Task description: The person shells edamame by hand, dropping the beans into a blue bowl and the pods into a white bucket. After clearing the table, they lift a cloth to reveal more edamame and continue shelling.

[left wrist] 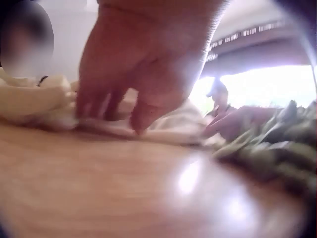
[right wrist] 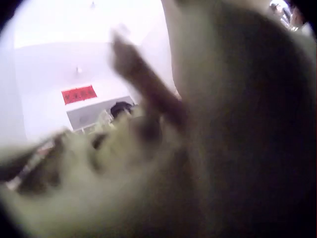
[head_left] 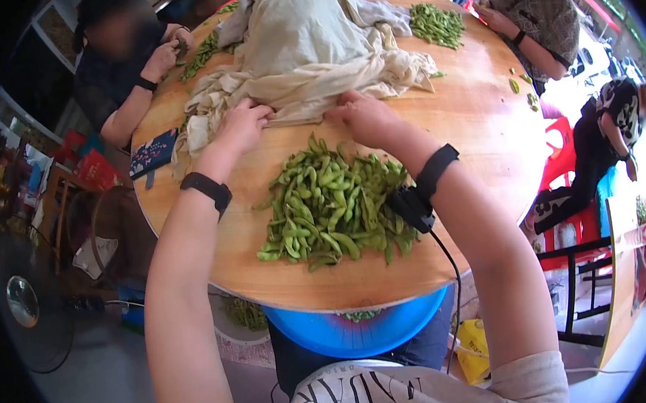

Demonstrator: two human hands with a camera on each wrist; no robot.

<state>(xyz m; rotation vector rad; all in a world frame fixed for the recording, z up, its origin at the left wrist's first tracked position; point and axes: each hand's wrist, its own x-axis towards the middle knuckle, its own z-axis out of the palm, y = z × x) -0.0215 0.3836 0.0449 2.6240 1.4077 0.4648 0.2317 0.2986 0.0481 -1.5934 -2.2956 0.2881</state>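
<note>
A large cream cloth (head_left: 304, 45) lies heaped over a tall bulge at the table's middle, its near edge bunched in folds. My left hand (head_left: 244, 124) grips that near edge on the left. In the left wrist view, the thumb and fingers of the left hand (left wrist: 138, 64) reach down to the cloth (left wrist: 168, 131) just above the tabletop. Farther right, my right hand (head_left: 366, 120) has curled fingers at the same edge, pinching the fabric. The right wrist view is dark and blurred. Between my forearms sits a pile of green soybean pods (head_left: 330, 201).
The round wooden table (head_left: 475, 131) carries another pod pile (head_left: 436, 26) at the back right. A dark blue patterned item (head_left: 153, 153) lies at the left edge. People sit on both sides. Below the near edge is a blue basin (head_left: 332, 335); a cable (head_left: 453, 267) hangs from my right wrist.
</note>
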